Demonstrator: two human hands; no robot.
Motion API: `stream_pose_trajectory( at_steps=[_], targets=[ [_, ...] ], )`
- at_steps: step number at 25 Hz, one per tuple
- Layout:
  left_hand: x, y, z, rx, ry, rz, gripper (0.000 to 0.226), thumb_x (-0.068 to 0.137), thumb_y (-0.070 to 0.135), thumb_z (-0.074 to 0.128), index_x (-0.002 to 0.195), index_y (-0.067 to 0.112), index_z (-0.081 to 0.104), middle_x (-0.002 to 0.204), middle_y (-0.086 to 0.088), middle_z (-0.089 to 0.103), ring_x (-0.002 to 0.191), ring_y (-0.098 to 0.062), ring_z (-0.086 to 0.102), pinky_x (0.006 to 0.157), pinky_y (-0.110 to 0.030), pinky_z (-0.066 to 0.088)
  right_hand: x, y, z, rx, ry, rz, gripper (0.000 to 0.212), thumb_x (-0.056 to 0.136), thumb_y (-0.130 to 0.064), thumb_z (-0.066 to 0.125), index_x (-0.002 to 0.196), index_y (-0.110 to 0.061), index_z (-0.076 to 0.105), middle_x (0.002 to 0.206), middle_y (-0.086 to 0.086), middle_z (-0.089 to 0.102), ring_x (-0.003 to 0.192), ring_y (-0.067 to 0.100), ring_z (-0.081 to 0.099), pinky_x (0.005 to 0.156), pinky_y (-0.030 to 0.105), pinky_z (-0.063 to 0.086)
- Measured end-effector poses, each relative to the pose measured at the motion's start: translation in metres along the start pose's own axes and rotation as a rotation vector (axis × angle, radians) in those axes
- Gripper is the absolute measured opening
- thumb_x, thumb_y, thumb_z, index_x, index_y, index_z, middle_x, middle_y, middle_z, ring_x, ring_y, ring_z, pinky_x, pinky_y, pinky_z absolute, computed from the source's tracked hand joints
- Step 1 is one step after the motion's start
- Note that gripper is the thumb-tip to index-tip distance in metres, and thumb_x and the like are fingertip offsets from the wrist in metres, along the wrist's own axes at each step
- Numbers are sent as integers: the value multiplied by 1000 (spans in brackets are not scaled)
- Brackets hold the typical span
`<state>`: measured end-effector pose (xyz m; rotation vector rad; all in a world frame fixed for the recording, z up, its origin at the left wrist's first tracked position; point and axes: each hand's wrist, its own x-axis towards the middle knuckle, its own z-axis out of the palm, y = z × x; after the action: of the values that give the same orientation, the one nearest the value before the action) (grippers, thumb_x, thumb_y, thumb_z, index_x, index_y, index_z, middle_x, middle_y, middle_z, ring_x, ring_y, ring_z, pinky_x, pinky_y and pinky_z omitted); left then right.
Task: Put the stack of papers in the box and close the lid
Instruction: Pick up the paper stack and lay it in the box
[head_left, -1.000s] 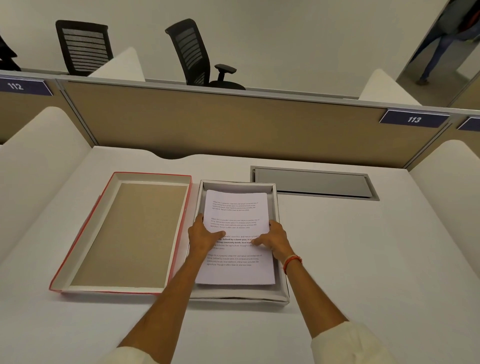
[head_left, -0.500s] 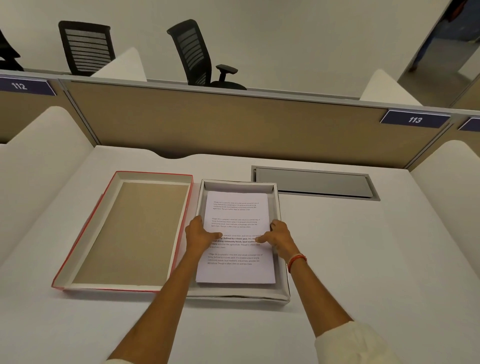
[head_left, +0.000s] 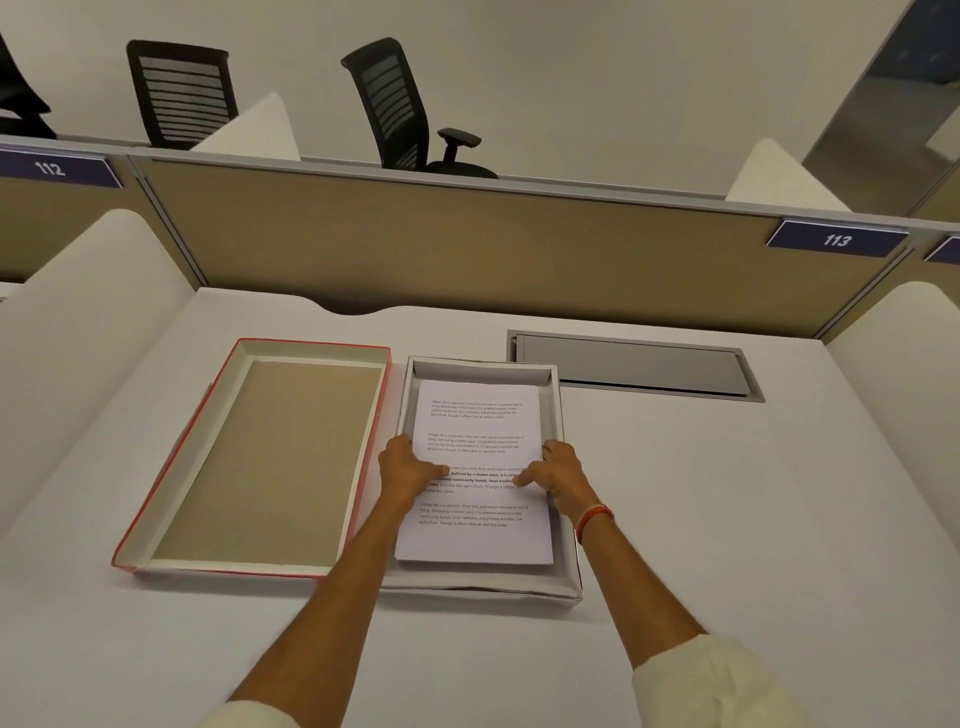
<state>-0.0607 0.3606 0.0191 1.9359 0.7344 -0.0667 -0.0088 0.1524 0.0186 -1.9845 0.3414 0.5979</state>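
A stack of white printed papers (head_left: 478, 415) lies flat inside the shallow white box (head_left: 566, 582) in the middle of the desk. My left hand (head_left: 405, 467) grips the stack's left edge, thumb on top of the sheets. My right hand (head_left: 558, 470) holds the right edge the same way, with an orange band on its wrist. The red-edged lid (head_left: 260, 462) lies upside down just left of the box, its brown inside facing up, touching or nearly touching the box's left wall.
A grey metal cable hatch (head_left: 634, 371) is set into the white desk (head_left: 753, 519) behind and right of the box. A tan partition (head_left: 467, 244) closes the back, white side panels stand left and right. Two black office chairs (head_left: 395, 104) stand beyond.
The stack has slid a little farther into the box. Both hands moved from on top of the sheets out to the side edges.
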Motion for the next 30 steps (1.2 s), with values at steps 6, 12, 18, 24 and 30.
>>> stream_pose_trajectory(
  at_steps=[6,12,18,24,30],
  targets=[
    [-1,0,2,14,22,1,50,63,10,90,95,6,51,115,-19,65,101,-34,65,84,-41,56,-3,-2,0,-26,-2,4,55,74,3,78,120,-2,50,127,16,59,116,35,58,99,45,52],
    [-1,2,0,140,-21,14,59,66,18,88,110,-2,53,117,-20,64,104,-34,64,80,-37,55,-3,-2,-5,-33,-19,-11,50,76,1,78,118,0,49,126,18,59,116,36,58,100,45,52],
    [-26,32,-22,6,-46,93,63,74,19,83,128,6,53,130,-10,62,113,-29,63,84,-33,54,6,-16,-21,-74,-49,-21,31,76,5,75,86,-10,51,91,6,56,91,25,57,81,35,49],
    [-86,35,-31,-886,-561,-686,52,77,1,77,121,-4,51,125,-33,57,103,-50,66,90,-58,55,28,-75,-52,-290,-20,-325,53,81,3,69,130,-5,54,128,9,60,120,26,57,95,33,48],
    [-109,11,-10,-1147,-544,-805,45,82,0,70,123,13,55,128,-29,58,116,-53,56,97,-70,43,59,-106,-38,-582,-90,-464,52,88,1,61,138,-9,49,140,12,54,129,29,53,107,35,43]
  ],
)
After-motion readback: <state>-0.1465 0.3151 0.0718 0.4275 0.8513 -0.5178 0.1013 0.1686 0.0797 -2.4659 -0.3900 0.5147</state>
